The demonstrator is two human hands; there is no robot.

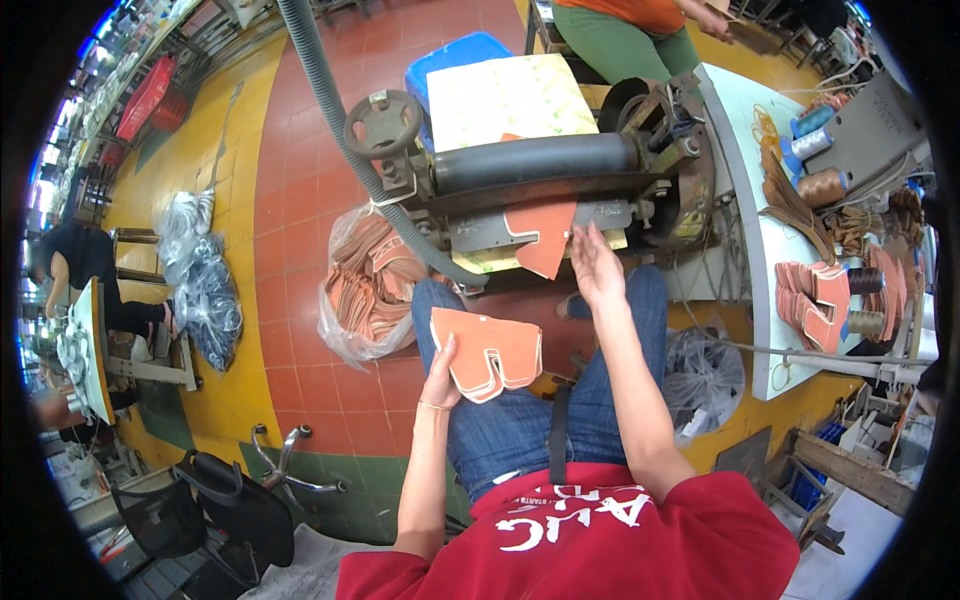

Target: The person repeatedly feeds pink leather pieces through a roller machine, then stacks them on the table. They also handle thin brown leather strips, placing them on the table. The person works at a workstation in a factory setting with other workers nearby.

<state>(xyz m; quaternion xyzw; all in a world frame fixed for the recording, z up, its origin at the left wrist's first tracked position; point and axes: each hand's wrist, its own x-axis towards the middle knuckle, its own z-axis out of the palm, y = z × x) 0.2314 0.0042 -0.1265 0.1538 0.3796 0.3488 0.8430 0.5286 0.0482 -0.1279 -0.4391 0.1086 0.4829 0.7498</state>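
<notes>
My left hand (440,375) grips a stack of orange leather-like cut pieces (490,345), each with a notch in one edge, above my left thigh. A single piece of the same notched shape (545,240) lies on the metal feed plate (480,232) of a roller machine, its upper part passing under the dark roller (535,163). My right hand (598,268) is at that piece's right edge, fingers stretched out and slightly apart. Whether the fingertips touch the edge is hard to make out.
A clear bag of similar pieces (370,280) stands left of my knees. A grey hose (335,90) runs past the handwheel (383,125). On the right, a pale table (735,130) carries thread spools (822,187) and stacked pieces (812,300). Another person (625,45) stands beyond the machine.
</notes>
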